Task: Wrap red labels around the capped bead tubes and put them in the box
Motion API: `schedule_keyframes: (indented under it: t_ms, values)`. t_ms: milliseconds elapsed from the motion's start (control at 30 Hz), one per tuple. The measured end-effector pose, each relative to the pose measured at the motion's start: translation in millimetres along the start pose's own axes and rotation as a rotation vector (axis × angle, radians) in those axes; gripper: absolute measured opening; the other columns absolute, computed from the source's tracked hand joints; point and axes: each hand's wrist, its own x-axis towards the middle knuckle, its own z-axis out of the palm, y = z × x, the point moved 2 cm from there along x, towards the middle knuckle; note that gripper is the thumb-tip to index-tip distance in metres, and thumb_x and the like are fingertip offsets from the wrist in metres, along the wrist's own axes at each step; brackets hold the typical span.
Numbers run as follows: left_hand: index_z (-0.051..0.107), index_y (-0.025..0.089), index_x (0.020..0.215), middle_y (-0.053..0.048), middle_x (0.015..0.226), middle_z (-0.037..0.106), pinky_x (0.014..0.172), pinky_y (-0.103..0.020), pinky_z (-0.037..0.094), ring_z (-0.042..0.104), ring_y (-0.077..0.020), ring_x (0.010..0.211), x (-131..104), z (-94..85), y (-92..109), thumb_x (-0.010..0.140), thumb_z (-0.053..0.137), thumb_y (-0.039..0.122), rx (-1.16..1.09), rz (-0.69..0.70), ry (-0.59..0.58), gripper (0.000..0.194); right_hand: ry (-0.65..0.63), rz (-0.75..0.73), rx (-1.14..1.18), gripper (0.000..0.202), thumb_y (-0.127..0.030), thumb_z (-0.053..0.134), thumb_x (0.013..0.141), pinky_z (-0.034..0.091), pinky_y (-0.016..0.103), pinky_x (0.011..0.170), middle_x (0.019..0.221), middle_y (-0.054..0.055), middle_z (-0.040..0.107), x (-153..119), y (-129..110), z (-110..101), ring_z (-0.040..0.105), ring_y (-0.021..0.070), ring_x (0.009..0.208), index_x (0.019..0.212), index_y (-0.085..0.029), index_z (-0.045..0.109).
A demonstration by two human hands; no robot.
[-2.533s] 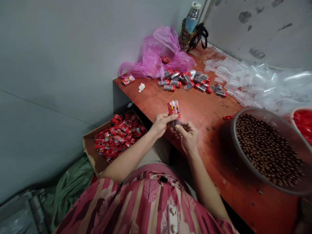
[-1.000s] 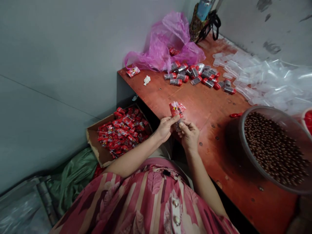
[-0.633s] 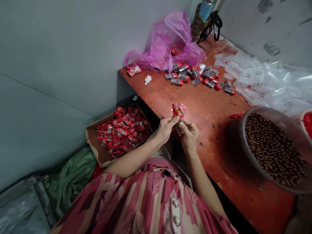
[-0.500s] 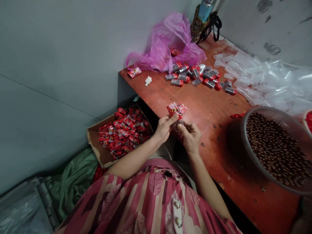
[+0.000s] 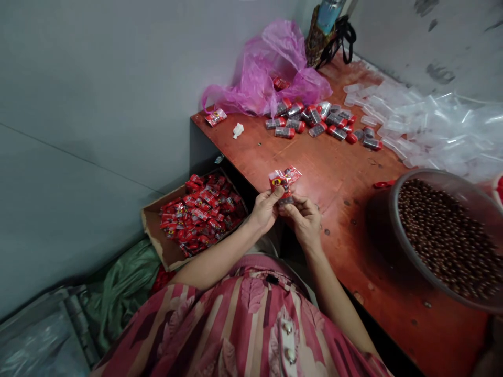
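My left hand (image 5: 264,212) pinches a red printed plastic wrapper (image 5: 277,178) between thumb and fingers at the table's edge. Closed around the lower end of a small clear tube (image 5: 288,199) with dark contents is my right hand (image 5: 306,222). The tube meets the wrapper where the two hands come together; how far it sits inside is hidden by my fingers. A second red printed piece (image 5: 293,173) sticks out behind the first. Left of my hands, a cardboard box (image 5: 151,222) holds many red wrapped packets (image 5: 204,209).
Capped tubes (image 5: 296,125) lie piled beside a pink plastic bag (image 5: 259,78) on the reddish table (image 5: 338,183). Clear containers (image 5: 424,125) spread at the back right. A large tub (image 5: 396,230) of brown balls (image 5: 444,235) stands at right. Green sacking (image 5: 113,293) lies below the box.
The wrapper has turned so its printed face shows more. My right hand has shifted slightly left, closer to my left hand, with the tube nearer the wrapper.
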Motion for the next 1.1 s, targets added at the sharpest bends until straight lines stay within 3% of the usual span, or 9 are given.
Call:
schedule_keyframes:
  t_ms: [233, 400, 467, 533, 600, 700, 833, 933, 1100]
  values:
    - [0.064, 0.009, 0.070, -0.004, 0.069, 0.066, 0.054, -0.019, 0.040, 0.053, -0.0058, 0.056, -3, 0.1, 0, 0.058, 0.080, 0.035, -0.020, 0.016, 0.064, 0.033, -0.013, 0.020, 0.058, 0.028, -0.031, 0.077, 0.063, 0.056, 0.028, 0.060, 0.073, -0.002, 0.066, 3, 0, 9, 0.062, 0.0108, 0.057, 0.083, -0.020, 0.060]
    - [0.064, 0.015, 0.095, -0.011, 0.110, 0.066, 0.080, -0.029, 0.051, 0.064, -0.0196, 0.095, -24, -32.6, 15, 0.069, 0.064, 0.059, -0.098, 0.211, 0.231, 0.051, -0.063, 0.001, 0.023, 0.029, -0.031, 0.075, 0.067, 0.055, 0.027, 0.059, 0.074, 0.000, 0.068, 8, -6, 9, 0.065, 0.0124, 0.061, 0.089, -0.019, 0.060]
    - [0.065, 0.015, 0.097, -0.014, 0.111, 0.066, 0.080, -0.033, 0.052, 0.065, -0.0223, 0.094, -32, -47.8, 15, 0.069, 0.060, 0.064, 0.003, 0.142, 0.294, 0.056, -0.022, -0.017, -0.027, 0.025, -0.032, 0.072, 0.071, 0.054, 0.026, 0.056, 0.073, 0.000, 0.068, 11, -8, 1, 0.065, 0.0124, 0.060, 0.089, -0.019, 0.060]
    - [0.068, 0.014, 0.093, -0.014, 0.097, 0.070, 0.075, -0.035, 0.053, 0.067, -0.0231, 0.082, -31, -54.8, 14, 0.067, 0.068, 0.055, 0.274, 0.061, 0.311, 0.049, 0.016, -0.027, -0.070, 0.023, -0.033, 0.069, 0.073, 0.053, 0.024, 0.053, 0.073, 0.000, 0.067, 15, -9, -7, 0.064, 0.0116, 0.058, 0.089, -0.018, 0.060]
    - [0.071, 0.016, 0.091, -0.012, 0.093, 0.070, 0.082, -0.036, 0.050, 0.067, -0.0239, 0.085, -18, -49.9, 20, 0.067, 0.072, 0.044, 0.592, 0.164, 0.243, 0.036, 0.031, -0.025, -0.099, 0.022, -0.033, 0.068, 0.075, 0.052, 0.023, 0.052, 0.074, 0.000, 0.067, 19, -9, -13, 0.063, 0.0107, 0.057, 0.089, -0.018, 0.060]
    - [0.069, 0.025, 0.104, -0.007, 0.119, 0.063, 0.106, -0.037, 0.033, 0.051, -0.0253, 0.119, 22, -28.0, 31, 0.071, 0.070, 0.034, 0.981, 0.491, 0.040, 0.034, 0.023, -0.018, -0.135, 0.022, -0.034, 0.067, 0.075, 0.051, 0.022, 0.050, 0.073, 0.000, 0.067, 22, -9, -17, 0.062, 0.0103, 0.056, 0.088, -0.018, 0.060]
    - [0.068, 0.027, 0.103, -0.005, 0.132, 0.055, 0.113, -0.048, 0.009, 0.029, -0.0295, 0.136, 79, -11.7, 28, 0.071, 0.070, 0.027, 1.421, 0.557, -0.099, 0.032, 0.023, -0.004, -0.168, 0.023, -0.036, 0.067, 0.075, 0.050, 0.022, 0.049, 0.072, 0.000, 0.067, 23, -7, -20, 0.061, 0.0105, 0.055, 0.089, -0.018, 0.061]
    - [0.069, 0.027, 0.100, -0.004, 0.130, 0.056, 0.113, -0.051, 0.006, 0.030, -0.0281, 0.135, 95, -13.2, 21, 0.079, 0.061, 0.025, 1.547, 0.572, -0.098, 0.023, 0.023, 0.017, -0.181, 0.025, -0.036, 0.067, 0.075, 0.049, 0.022, 0.050, 0.072, 0.000, 0.066, 27, -7, -25, 0.061, 0.0105, 0.056, 0.089, -0.018, 0.061]
    - [0.070, 0.028, 0.097, -0.004, 0.123, 0.061, 0.112, -0.050, 0.010, 0.036, -0.0250, 0.132, 91, -17.9, 20, 0.082, 0.056, 0.024, 1.490, 0.625, -0.081, 0.021, 0.091, -0.019, -0.198, 0.028, -0.038, 0.068, 0.073, 0.051, 0.023, 0.054, 0.078, 0.001, 0.065, 51, -10, -29, 0.062, 0.0102, 0.061, 0.089, -0.017, 0.060]
